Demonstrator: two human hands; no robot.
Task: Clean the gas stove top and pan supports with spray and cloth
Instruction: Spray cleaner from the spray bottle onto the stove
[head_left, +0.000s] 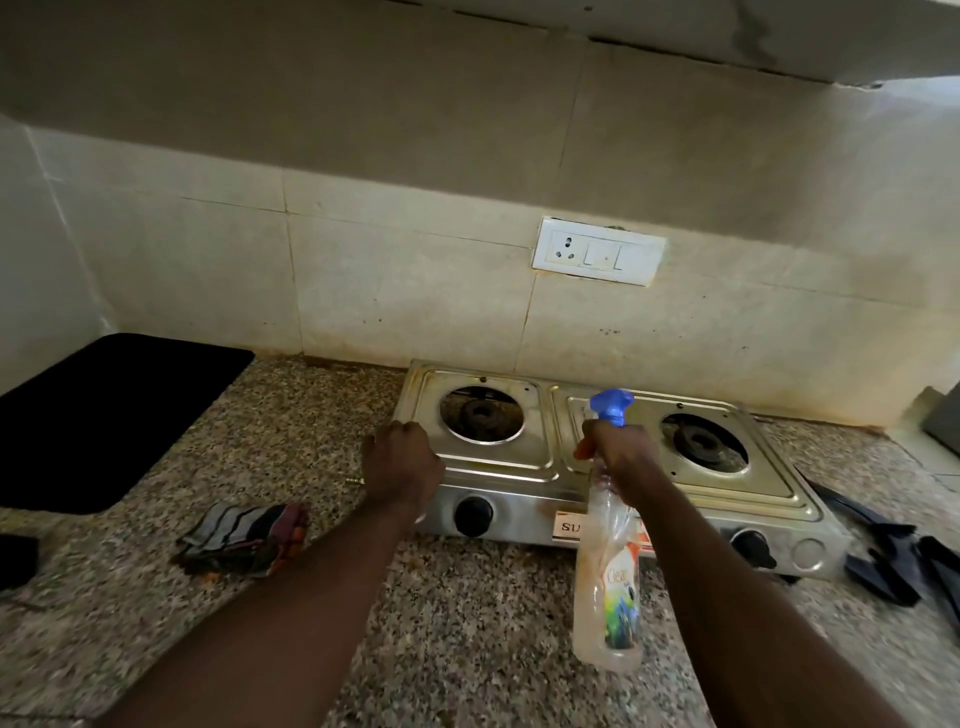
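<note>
My right hand grips the spray bottle over the stove; my left hand curls at its corner, grip unclear

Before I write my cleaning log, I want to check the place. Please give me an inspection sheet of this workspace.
Surface: speckled granite counter.
Job's things: two-burner stove, burners bare; dark pieces, likely the pan supports, lying right of it; striped cloth on the counter at its front left; spray bottle held above the counter.
Clutter: black mat at far left.
Hands: right hand grips the bottle's neck; left hand, fingers curled, at the stove's left front corner, hold not visible.
Cables: nothing seen.
Surroundings: stained tiled wall with socket plate.
</note>
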